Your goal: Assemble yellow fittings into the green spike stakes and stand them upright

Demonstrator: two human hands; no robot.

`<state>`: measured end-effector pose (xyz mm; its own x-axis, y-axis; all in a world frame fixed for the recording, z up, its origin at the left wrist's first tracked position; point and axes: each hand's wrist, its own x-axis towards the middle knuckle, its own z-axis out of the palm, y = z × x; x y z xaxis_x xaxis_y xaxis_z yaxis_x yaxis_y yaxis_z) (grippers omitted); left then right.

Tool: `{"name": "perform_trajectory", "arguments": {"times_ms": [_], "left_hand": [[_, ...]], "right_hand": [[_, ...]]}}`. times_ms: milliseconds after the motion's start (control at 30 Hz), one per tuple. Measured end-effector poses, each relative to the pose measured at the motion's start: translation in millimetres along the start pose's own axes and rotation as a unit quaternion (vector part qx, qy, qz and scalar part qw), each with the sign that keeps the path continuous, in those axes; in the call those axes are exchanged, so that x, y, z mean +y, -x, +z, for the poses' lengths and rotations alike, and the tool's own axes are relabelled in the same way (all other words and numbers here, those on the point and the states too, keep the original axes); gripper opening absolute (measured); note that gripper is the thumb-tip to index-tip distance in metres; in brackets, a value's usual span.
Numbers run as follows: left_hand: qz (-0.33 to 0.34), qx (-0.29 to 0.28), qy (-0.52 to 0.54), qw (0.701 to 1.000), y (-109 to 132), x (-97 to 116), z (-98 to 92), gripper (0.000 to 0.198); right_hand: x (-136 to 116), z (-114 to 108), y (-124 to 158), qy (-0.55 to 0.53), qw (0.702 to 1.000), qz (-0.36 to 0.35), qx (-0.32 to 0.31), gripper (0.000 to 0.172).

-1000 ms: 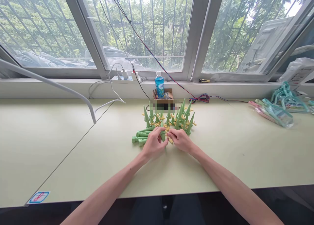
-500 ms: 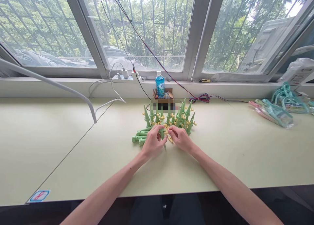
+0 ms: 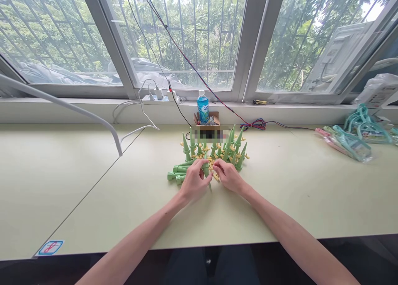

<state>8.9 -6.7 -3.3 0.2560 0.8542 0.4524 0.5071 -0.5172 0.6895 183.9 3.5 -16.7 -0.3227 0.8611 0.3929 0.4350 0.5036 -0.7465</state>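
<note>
My left hand (image 3: 193, 181) is closed around a green plant watering spike (image 3: 206, 171), its pointed end slanting down towards me. At the spike's side my right hand (image 3: 229, 177) pinches a small yellow valve (image 3: 210, 168); the fingertips partly hide it, and I cannot tell how far it sits in the spike. Loose yellow valves (image 3: 217, 177) lie between the hands. Several green spikes (image 3: 239, 140) with yellow valves stand point up just behind. To the left of my left hand, more green spikes (image 3: 172, 176) lie on their sides, partly covered by it.
Behind the spikes a small cardboard box (image 3: 214, 127) holds a blue bottle (image 3: 203, 108). A coiled red and blue cable (image 3: 257, 124) lies on the table at the back. Bagged pastel plastic items (image 3: 351, 142) are at the far right. A white tube (image 3: 93, 113) arches over the left side.
Both hands stay at nearly the same place. The spike in my left hand has tilted very slightly, its tip shifting a little to the right.
</note>
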Motion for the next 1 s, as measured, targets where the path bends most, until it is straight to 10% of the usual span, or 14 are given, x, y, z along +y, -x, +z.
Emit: {"name": "perform_trajectory", "arguments": {"times_ms": [1000], "left_hand": [[0.017, 0.007, 0.056, 0.998, -2.1, -1.0, -2.9, 0.027]], "right_hand": [[-2.4, 0.7, -2.1, -0.031, 0.994, 0.042, 0.094, 0.034]]}}
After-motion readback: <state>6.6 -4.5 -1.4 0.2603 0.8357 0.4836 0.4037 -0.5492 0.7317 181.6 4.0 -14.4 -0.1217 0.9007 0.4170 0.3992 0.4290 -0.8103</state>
